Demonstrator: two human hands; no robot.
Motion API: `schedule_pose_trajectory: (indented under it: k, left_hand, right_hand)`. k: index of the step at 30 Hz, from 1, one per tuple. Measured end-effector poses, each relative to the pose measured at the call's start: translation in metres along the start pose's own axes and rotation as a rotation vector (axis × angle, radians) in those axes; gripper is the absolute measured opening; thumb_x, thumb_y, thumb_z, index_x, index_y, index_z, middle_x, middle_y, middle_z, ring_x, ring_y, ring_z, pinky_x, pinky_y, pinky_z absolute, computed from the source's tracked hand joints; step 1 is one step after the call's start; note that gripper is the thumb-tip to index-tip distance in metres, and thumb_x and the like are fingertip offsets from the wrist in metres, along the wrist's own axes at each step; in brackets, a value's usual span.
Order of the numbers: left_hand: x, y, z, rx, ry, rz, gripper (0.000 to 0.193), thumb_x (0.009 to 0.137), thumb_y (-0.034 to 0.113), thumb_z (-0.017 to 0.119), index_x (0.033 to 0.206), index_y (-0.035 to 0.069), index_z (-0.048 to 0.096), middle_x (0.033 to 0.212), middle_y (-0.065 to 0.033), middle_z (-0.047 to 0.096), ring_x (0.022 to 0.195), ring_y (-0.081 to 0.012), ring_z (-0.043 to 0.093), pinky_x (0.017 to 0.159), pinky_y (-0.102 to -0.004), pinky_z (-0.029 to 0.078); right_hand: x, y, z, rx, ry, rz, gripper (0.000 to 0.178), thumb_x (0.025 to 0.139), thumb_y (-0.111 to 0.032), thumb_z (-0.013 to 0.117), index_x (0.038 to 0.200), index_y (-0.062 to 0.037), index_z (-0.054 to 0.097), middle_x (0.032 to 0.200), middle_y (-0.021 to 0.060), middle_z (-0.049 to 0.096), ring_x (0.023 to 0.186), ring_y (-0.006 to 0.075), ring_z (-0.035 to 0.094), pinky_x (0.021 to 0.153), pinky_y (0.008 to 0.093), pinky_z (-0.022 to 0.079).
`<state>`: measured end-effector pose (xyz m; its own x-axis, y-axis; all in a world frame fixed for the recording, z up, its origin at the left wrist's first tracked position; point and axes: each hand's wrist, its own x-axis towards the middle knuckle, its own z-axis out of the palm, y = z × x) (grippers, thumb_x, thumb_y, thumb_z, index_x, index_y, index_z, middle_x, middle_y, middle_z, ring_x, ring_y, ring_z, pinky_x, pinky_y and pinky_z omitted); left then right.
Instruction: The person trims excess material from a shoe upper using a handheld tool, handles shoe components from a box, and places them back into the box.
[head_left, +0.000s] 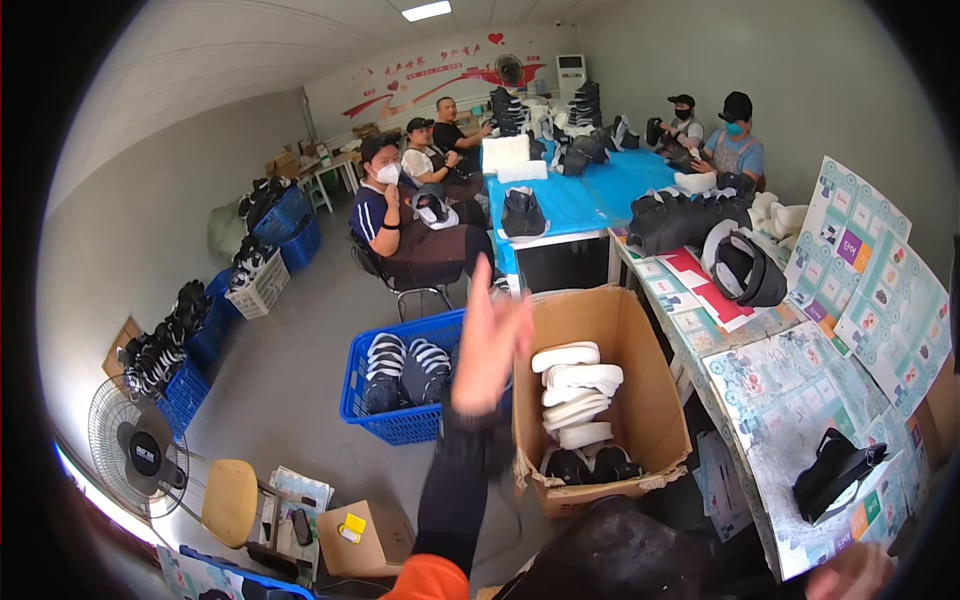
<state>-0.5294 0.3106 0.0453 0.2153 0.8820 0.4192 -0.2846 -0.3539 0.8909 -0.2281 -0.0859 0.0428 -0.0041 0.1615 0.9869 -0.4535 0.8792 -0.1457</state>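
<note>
My left hand is raised in front of me, slightly blurred, its fingers stretched out and holding nothing. It hangs between a blue crate and a cardboard box. White shoe soles are stacked in the box, with black pieces below them. Black shoes with white stripes lie in the crate. At the lower right edge my right hand shows only in part, by the covered table; its fingers are blurred and cut off. A black shoe upper lies near it on that table.
Several people sit around a blue-covered table piled with shoes. To my right runs a long table with printed sheets and black shoe parts. A fan, a wooden chair and a small carton stand at left.
</note>
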Motion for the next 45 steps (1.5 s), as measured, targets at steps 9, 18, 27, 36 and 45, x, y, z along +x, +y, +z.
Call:
schedule_pose_trajectory:
  k: [9,18,27,36,45]
  left_hand:
    - [-0.064,0.044,0.029,-0.419,-0.549,-0.144,0.015,0.108,0.01,0.052,0.11,0.0,0.063,0.057,0.0006,0.052,0.049,-0.0119,0.051,0.048,-0.0286,0.04]
    - [-0.004,0.01,-0.021,0.114,-0.202,-0.055,0.064,0.106,0.01,0.059,0.163,0.003,0.03,0.076,0.0001,0.063,0.062,-0.0031,0.051,0.057,-0.0179,0.041]
    - [-0.117,-0.047,0.123,-0.08,-1.242,0.151,0.046,0.094,0.01,0.064,0.141,0.007,0.061,0.078,-0.0164,0.067,0.063,-0.0285,0.063,0.061,-0.0378,0.049]
    - [-0.108,-0.324,-0.086,1.446,0.065,-0.616,0.083,0.091,0.037,0.072,0.149,-0.01,0.037,0.134,-0.0262,0.06,0.121,-0.0432,0.06,0.095,-0.0542,0.052]
    - [-0.127,-0.37,-0.073,1.15,0.084,-0.814,0.043,0.093,0.027,0.059,0.126,-0.001,0.056,0.115,-0.0323,0.071,0.108,-0.0504,0.069,0.097,-0.0568,0.053]
  right_hand:
    - [-0.111,0.124,-0.026,-0.566,0.698,1.169,0.01,0.099,-0.003,0.064,0.099,0.0002,0.073,0.064,0.0016,0.062,0.054,0.0068,0.054,0.051,0.0213,0.035]
    - [-0.225,0.234,-0.09,-1.162,0.173,1.2,0.01,0.083,-0.001,0.072,0.092,-0.0019,0.074,0.081,0.0134,0.072,0.073,0.0238,0.07,0.069,0.0367,0.054]
    - [-0.298,0.289,-0.119,-1.495,-0.226,1.138,0.013,0.082,-0.021,0.075,0.088,-0.0093,0.074,0.09,0.0129,0.071,0.098,0.0348,0.066,0.088,0.0481,0.051]
    - [-0.3,0.274,-0.156,-1.919,-0.234,1.198,0.046,0.078,-0.019,0.074,0.118,-0.0001,0.064,0.142,0.0207,0.05,0.137,0.0412,0.043,0.111,0.0563,0.036]
    - [-0.365,0.273,-0.248,-1.894,0.111,1.952,0.05,0.091,-0.034,0.072,0.125,0.0004,0.059,0.1,0.0224,0.076,0.097,0.0441,0.074,0.085,0.0545,0.058]
